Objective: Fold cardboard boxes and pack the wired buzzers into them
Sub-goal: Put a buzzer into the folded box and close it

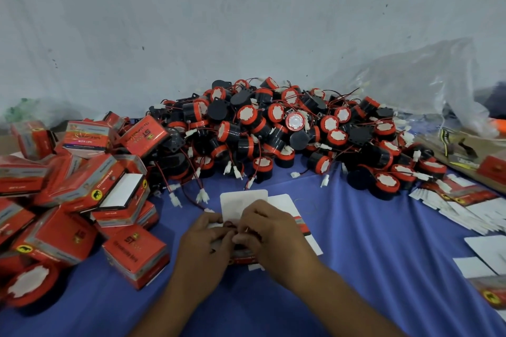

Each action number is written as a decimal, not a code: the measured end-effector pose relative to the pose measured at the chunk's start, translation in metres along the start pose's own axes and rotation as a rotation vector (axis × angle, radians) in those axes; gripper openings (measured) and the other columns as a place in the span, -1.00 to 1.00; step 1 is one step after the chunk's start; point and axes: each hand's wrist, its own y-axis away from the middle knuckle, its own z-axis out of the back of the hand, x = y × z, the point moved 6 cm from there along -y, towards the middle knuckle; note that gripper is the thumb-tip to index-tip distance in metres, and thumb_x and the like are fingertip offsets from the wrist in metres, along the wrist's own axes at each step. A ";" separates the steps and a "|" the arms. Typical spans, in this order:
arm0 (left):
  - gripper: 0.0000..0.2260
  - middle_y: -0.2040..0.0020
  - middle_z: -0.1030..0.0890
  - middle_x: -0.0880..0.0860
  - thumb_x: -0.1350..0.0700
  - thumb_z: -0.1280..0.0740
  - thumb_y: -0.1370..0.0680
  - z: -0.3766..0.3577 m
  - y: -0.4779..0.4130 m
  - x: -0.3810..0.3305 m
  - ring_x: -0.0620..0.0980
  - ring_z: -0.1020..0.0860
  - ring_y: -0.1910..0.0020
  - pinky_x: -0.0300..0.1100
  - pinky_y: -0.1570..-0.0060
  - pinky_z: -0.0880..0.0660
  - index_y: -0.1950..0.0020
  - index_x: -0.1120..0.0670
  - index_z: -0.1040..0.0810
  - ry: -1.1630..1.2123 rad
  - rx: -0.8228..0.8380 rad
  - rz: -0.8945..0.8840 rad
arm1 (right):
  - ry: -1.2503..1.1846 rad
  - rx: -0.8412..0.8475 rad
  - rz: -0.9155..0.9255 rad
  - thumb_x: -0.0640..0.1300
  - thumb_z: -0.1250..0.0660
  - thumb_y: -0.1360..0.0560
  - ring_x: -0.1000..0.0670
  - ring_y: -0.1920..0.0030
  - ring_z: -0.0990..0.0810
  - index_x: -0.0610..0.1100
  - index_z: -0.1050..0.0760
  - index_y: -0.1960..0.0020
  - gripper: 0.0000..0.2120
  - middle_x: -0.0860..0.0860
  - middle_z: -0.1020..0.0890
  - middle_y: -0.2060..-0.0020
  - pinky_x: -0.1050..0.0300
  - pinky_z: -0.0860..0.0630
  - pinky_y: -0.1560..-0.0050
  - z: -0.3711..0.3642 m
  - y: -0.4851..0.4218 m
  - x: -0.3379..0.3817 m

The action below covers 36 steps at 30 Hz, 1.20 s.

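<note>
The fingers [220, 228] of the left hand [205, 243] and the fingers [246, 238] of the right hand [271, 230] are curled, tips meeting, gripping a small red and white cardboard box [243, 206] on the blue tabletop [369, 241]. The box's white flap stands open just behind them, and a thin red wire [230, 224] shows between them. Behind the box lies a heap of black and red round wired buzzers [273, 128]. Left of it are folded red boxes [82, 200], and right of it are flat box blanks [465, 208].

The blue-covered worktop [356, 268] carries a buzzer heap [273, 128] at far centre, folded red boxes [82, 186] left, flat box blanks [471, 208] right.
</note>
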 end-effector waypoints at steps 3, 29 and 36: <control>-0.80 -0.06 -0.52 -0.10 0.33 -0.35 -0.56 0.003 0.003 -0.003 -0.22 -0.51 -0.04 -0.50 -0.02 -0.37 -0.07 0.07 -0.66 0.044 -0.038 -0.025 | -0.022 0.042 0.025 -0.22 -0.32 -0.59 -0.04 0.03 -0.55 -0.26 -0.64 0.00 -0.85 -0.10 -0.60 0.02 0.11 -0.46 -0.01 -0.004 0.001 0.004; -0.68 -0.11 -0.56 -0.13 0.12 -0.45 -0.49 0.001 0.007 -0.007 -0.17 -0.53 -0.06 -0.37 -0.02 -0.45 -0.12 -0.27 -0.62 -0.059 -0.152 -0.221 | 0.004 0.204 -0.010 -0.28 -0.31 -0.53 0.09 -0.25 -0.41 -0.11 -0.45 -0.38 -0.57 -0.02 -0.43 -0.28 0.43 -0.27 -0.19 -0.015 -0.007 -0.026; -0.86 -0.26 -0.41 -0.05 0.20 -0.48 -0.50 -0.007 -0.001 0.001 0.05 -0.39 -0.22 -0.03 -0.16 -0.37 0.04 -0.02 -0.74 -0.047 -0.099 -0.054 | -0.202 -0.141 -0.078 -0.07 -0.34 -0.60 0.24 -0.23 -0.48 0.16 -0.57 -0.07 -0.87 0.29 -0.46 -0.25 0.46 -0.40 -0.07 0.034 0.007 -0.050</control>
